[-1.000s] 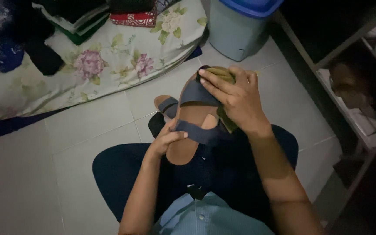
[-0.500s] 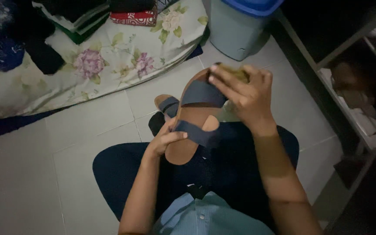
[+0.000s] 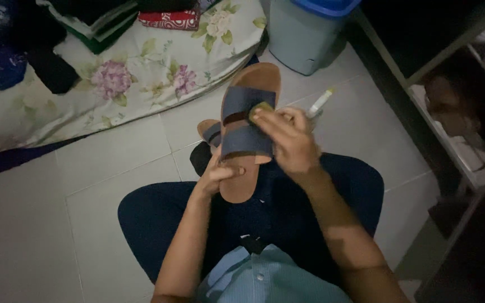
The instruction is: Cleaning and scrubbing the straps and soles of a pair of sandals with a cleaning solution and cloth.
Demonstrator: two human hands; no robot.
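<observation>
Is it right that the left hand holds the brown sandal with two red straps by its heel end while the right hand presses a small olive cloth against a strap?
Not quite: in the head view the brown sandal has dark blue straps, not red. The left hand holds its heel end, and the right hand presses the small olive cloth against a strap.

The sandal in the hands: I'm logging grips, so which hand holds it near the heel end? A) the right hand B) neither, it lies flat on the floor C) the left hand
C: the left hand grips the sandal near its heel end, while the right hand presses a small greenish cloth on its straps.
</observation>
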